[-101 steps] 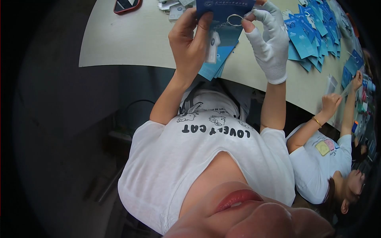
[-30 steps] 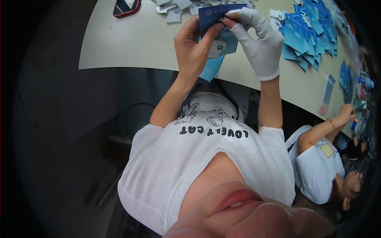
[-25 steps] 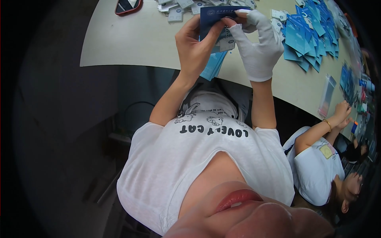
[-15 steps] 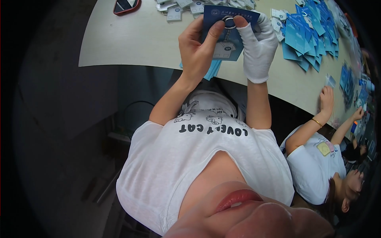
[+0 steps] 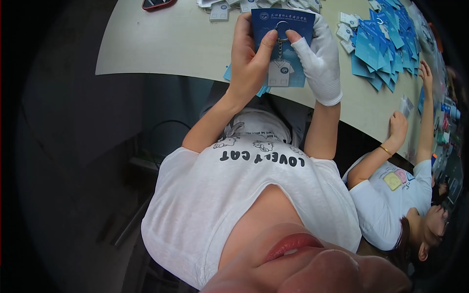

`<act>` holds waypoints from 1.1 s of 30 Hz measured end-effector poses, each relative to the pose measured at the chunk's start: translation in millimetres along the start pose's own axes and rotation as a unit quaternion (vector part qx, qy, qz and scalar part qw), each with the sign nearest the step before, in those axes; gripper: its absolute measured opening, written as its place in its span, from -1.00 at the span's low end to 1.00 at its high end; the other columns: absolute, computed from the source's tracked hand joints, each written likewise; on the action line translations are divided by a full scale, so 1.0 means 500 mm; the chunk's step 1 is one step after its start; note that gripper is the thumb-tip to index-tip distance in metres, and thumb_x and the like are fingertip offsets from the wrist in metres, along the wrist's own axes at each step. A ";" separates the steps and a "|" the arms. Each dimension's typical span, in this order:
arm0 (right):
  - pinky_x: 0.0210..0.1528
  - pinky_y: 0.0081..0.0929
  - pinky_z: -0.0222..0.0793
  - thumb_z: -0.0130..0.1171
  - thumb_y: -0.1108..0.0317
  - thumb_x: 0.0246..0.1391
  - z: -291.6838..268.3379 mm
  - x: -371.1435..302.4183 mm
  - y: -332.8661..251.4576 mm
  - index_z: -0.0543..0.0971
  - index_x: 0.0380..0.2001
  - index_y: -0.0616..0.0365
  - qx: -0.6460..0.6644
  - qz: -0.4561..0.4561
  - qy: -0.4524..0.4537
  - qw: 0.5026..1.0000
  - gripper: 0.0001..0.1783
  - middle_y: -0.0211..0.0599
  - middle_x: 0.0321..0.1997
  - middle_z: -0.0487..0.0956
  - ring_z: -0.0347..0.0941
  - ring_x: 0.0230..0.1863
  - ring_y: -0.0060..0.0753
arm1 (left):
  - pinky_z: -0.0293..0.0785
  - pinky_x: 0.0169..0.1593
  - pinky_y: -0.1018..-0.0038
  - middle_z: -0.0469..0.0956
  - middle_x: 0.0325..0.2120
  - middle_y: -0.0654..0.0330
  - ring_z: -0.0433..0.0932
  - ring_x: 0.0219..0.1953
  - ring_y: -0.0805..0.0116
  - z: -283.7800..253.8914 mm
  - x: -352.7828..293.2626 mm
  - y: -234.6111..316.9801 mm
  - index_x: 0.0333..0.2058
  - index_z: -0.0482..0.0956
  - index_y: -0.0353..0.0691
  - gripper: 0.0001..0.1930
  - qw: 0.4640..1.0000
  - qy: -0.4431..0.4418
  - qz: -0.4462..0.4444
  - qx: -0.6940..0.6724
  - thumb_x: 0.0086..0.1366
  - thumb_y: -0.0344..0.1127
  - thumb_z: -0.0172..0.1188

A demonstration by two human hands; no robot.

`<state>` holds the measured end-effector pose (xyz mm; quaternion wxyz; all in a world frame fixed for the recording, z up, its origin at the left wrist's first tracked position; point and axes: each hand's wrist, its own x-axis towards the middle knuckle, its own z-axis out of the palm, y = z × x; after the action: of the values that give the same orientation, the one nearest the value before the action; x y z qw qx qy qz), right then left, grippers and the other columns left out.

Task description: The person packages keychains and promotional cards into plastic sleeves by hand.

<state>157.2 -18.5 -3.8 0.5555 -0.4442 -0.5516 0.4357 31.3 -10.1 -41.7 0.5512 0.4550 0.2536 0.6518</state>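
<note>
Between my two hands is a blue backing card (image 5: 298,68) with a keychain on its front. The metal key ring (image 5: 283,25) sits near the top of the card, and a short chain hangs from it to a white shirt-shaped pendant (image 5: 279,74). My bare left hand (image 5: 250,56) grips the card's left edge, its thumb pressing on the ring. On the right edge is my right hand (image 5: 322,61), in a white glove that leaves the thumb tip bare; that thumb also touches the ring. The fingers of both hands are largely behind the card.
White shirt-shaped keychains (image 5: 219,11) lie at the table's far side. To the right is a heap of blue cards (image 5: 373,49), some with keychains. A red-cased phone (image 5: 157,4) rests at far left. Light blue cards (image 5: 227,73) show behind my left wrist. A co-worker's hand (image 5: 398,124) is at the right.
The card has come slightly nearer and now faces up more squarely, with the pendant hanging straight below the ring. My thumbs remain at the ring. The co-worker's farther arm has reached out over the table.
</note>
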 end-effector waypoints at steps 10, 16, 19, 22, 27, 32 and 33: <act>0.05 -0.60 0.30 0.13 0.43 0.14 -0.280 0.041 -0.001 0.40 0.04 0.27 -0.161 -0.020 0.137 0.977 -0.61 -0.27 0.10 0.41 0.36 0.05 -0.56 | 0.22 -0.15 0.30 0.38 -0.25 0.05 0.33 -0.17 0.13 -0.072 0.000 0.001 -0.15 0.40 -0.36 -0.41 0.721 -0.103 0.124 0.674 0.05 0.04 0.31; 0.00 -0.60 0.31 0.19 0.29 0.13 -0.276 0.149 0.018 0.49 -0.06 0.19 -0.538 -0.171 0.137 0.814 -0.67 -0.31 0.01 0.47 0.40 -0.05 -0.56 | 0.25 -0.13 0.30 0.41 -0.23 0.10 0.35 -0.14 0.14 -0.070 -0.007 -0.008 -0.15 0.40 -0.31 -0.41 0.696 -0.120 0.033 0.708 -0.03 -0.03 0.38; 0.04 -0.29 0.36 0.18 0.22 0.06 -0.110 0.186 0.004 0.57 -0.14 0.16 -0.615 -0.120 0.021 0.779 -0.67 -0.17 -0.14 0.58 0.49 -0.07 -0.19 | 0.24 -0.15 0.30 0.39 -0.28 0.09 0.34 -0.18 0.12 -0.084 0.002 -0.018 -0.24 0.39 -0.30 -0.49 0.746 -0.116 0.033 0.655 -0.08 -0.16 0.42; 0.08 -0.20 0.28 0.12 0.17 0.05 -0.022 0.263 0.075 0.59 -0.18 0.08 -0.500 -0.327 -0.045 0.801 -0.69 -0.12 -0.09 0.54 0.40 -0.01 -0.05 | 0.29 -0.18 0.31 0.42 -0.35 0.08 0.39 -0.24 0.13 -0.095 0.017 -0.021 -0.28 0.37 -0.31 -0.54 0.792 -0.112 0.053 0.598 -0.06 -0.26 0.43; -0.23 -0.22 0.37 0.11 0.30 -0.06 0.062 0.349 0.098 0.57 -0.47 0.09 -0.529 -0.374 -0.191 0.737 -0.87 -0.13 -0.45 0.52 0.45 -0.35 -0.06 | 0.42 -0.32 0.42 0.54 -0.41 0.06 0.52 -0.35 0.30 -0.109 0.036 -0.008 -0.28 0.41 -0.35 -0.61 0.887 -0.095 -0.087 0.444 0.03 -0.30 0.41; -0.30 -0.23 0.37 0.11 0.37 -0.09 0.069 0.351 0.117 0.55 -0.52 0.10 -0.616 -0.401 -0.144 0.662 -0.93 -0.13 -0.50 0.51 0.45 -0.41 -0.08 | 0.42 -0.41 0.57 0.60 -0.45 0.11 0.53 -0.45 0.48 -0.127 0.038 -0.001 -0.33 0.55 -0.37 -0.69 0.871 -0.020 -0.067 0.486 0.02 -0.30 0.41; -0.29 -0.24 0.38 0.13 0.38 -0.07 0.064 0.344 0.108 0.55 -0.50 0.11 -0.509 -0.401 -0.157 0.745 -0.93 -0.13 -0.49 0.52 0.45 -0.40 -0.09 | 0.42 -0.41 0.57 0.60 -0.45 0.11 0.53 -0.45 0.48 -0.130 0.037 -0.003 -0.33 0.55 -0.37 -0.69 0.872 -0.021 -0.067 0.484 0.02 -0.30 0.41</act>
<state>127.3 161.4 -17.7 0.2759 -0.3245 -0.8981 -0.1094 -24.1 19.2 -66.9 0.3089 0.6602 0.5558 0.3997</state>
